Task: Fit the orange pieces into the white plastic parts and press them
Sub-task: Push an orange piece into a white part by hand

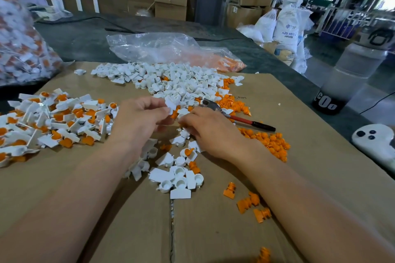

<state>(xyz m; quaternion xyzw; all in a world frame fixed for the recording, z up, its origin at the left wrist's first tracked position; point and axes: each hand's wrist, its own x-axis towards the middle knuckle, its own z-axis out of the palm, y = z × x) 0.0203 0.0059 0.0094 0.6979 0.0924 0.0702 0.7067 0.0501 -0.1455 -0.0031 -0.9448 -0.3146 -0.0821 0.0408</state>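
Note:
My left hand (140, 116) pinches a white plastic part (172, 103) between thumb and fingers, lifted just above the cardboard. My right hand (210, 129) lies palm down beside it, fingers curled over loose white and orange pieces; what it holds is hidden. Empty white parts (177, 79) lie heaped beyond the hands, and a smaller group (178, 174) sits between my forearms. Loose orange pieces (270, 141) are spread to the right, a few more (252, 202) near my right forearm. White parts with orange pieces in them (53, 121) are piled at the left.
A cardboard sheet (288, 96) covers the table. A red-handled tool (239, 118) lies behind my right hand. A clear bag (162, 48) sits at the back, a full bag (19, 45) at far left. A white controller (374, 140) and a translucent bottle (346, 79) stand at the right edge.

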